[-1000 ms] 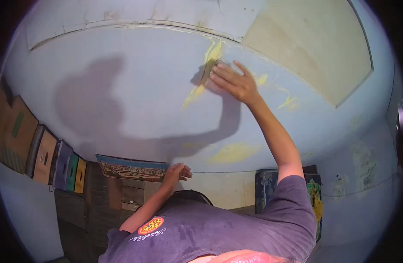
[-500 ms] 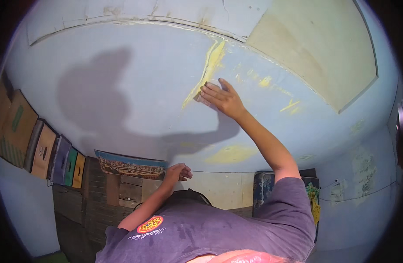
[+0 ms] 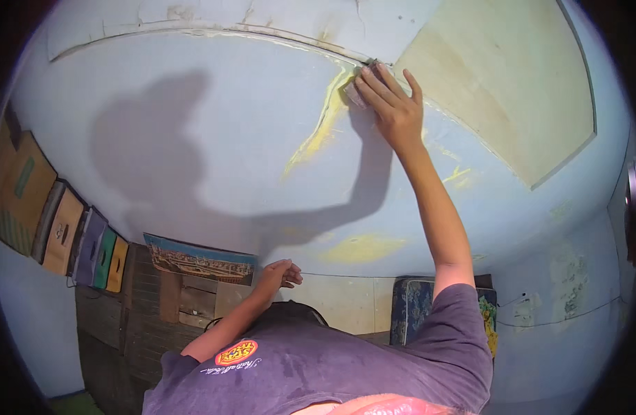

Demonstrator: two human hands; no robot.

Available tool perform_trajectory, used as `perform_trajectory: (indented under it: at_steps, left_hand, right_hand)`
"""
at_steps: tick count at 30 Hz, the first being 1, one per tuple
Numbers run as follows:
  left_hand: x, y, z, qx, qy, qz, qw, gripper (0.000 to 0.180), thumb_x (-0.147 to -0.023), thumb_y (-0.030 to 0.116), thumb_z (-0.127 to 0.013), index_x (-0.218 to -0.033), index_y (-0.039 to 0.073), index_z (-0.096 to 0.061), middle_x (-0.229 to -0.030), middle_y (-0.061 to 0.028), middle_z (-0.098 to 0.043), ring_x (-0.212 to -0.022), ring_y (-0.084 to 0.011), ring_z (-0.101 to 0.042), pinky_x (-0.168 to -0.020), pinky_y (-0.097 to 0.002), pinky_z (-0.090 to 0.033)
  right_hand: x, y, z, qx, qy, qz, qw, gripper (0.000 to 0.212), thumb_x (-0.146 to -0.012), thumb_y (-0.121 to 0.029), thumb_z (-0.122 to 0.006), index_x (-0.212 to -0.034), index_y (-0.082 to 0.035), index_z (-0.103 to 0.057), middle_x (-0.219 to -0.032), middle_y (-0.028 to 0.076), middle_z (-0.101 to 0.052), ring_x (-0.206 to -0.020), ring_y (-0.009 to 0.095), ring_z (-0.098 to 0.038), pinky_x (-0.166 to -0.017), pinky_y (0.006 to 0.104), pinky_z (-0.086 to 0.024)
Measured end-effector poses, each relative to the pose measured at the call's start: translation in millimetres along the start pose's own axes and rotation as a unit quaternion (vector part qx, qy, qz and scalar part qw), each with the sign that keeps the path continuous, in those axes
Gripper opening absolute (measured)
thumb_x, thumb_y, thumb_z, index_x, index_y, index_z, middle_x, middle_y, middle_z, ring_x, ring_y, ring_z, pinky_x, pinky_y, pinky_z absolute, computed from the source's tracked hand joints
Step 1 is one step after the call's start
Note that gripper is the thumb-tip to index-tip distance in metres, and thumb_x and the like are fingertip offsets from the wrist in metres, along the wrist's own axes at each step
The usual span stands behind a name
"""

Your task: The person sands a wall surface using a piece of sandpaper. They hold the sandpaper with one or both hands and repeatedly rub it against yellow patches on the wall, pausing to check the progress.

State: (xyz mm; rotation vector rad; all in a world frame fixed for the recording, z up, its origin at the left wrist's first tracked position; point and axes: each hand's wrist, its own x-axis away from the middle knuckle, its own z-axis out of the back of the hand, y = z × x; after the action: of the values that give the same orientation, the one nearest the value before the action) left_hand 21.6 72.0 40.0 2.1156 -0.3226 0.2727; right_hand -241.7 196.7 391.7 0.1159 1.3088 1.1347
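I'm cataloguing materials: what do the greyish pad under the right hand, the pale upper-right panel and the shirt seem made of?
Greyish pad: perhaps abrasive paper, dull-looking, but mostly covered. Pale panel: probably board, matt, flat with crisp edges. Shirt: likely cotton knit, matt, softly creased.

Two hands (image 3: 395, 116), one pad (image 3: 355, 95), one panoramic picture (image 3: 200, 261); one shadow (image 3: 152, 142)

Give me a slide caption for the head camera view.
Right hand holding a pad to the blue wall, by a yellow streak's upper end; left hand lower down.
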Motion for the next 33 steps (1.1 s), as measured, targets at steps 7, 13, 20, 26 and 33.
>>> perform_trajectory:
  at_steps: [7,13,20,26,33]
  left_hand:
    - [1.9,1.4,3.2,0.0,0.012,-0.009,1.0,0.037,-0.109,0.035,-0.046,-0.101,0.008,-0.069,-0.09,-0.0074,-0.074,-0.086,-0.0181,-0.072,-0.078,-0.0328,-0.054]
    - [-0.3,2.6,11.5,0.002,0.028,-0.014,1.0,0.036,-0.109,0.036,-0.047,-0.101,0.008,-0.068,-0.09,-0.0071,-0.074,-0.085,-0.0177,-0.072,-0.078,-0.0322,-0.054]
    - [0.9,7.3,8.6,-0.004,0.013,-0.032,0.999,0.035,-0.109,0.036,-0.047,-0.101,0.008,-0.067,-0.089,-0.0068,-0.073,-0.084,-0.0173,-0.071,-0.077,-0.0318,-0.054]
    - [4.4,4.6,8.3,0.012,0.012,-0.017,1.0,0.032,-0.108,0.034,-0.051,-0.101,0.008,-0.067,-0.09,-0.0075,-0.072,-0.085,-0.0186,-0.071,-0.077,-0.0335,-0.054]
    - [4.0,8.4,2.5,0.006,-0.018,-0.031,0.999,0.036,-0.108,0.035,-0.047,-0.1,0.007,-0.068,-0.089,-0.0077,-0.073,-0.085,-0.0176,-0.071,-0.078,-0.0328,-0.054]
  right_hand:
    - [90.9,-69.2,-38.6,-0.096,-0.055,-0.006,0.994,0.036,-0.087,-0.013,-0.07,-0.123,-0.016,-0.074,-0.133,-0.002,-0.07,-0.134,0.018,-0.059,-0.116,0.0523,-0.037]
    - [122.2,-94.7,-36.8,-0.131,-0.136,0.056,0.98,0.036,-0.089,-0.017,-0.067,-0.125,-0.016,-0.072,-0.137,-0.002,-0.067,-0.137,0.017,-0.055,-0.12,0.0501,-0.037]
    - [81.7,-62.3,4.4,-0.086,-0.086,0.066,0.99,0.036,-0.089,-0.017,-0.069,-0.124,-0.02,-0.073,-0.137,-0.005,-0.068,-0.138,0.017,-0.055,-0.119,0.0498,-0.037]
    - [12.5,-10.7,2.2,0.033,-0.004,-0.013,0.999,0.041,-0.087,-0.011,-0.069,-0.127,-0.02,-0.072,-0.138,-0.003,-0.068,-0.134,0.017,-0.06,-0.118,0.0505,-0.035]
    - [111.1,-108.8,-49.3,-0.098,-0.067,-0.055,0.991,0.045,-0.087,-0.002,-0.064,-0.129,-0.014,-0.071,-0.136,0.002,-0.069,-0.133,0.02,-0.06,-0.117,0.0521,-0.036]
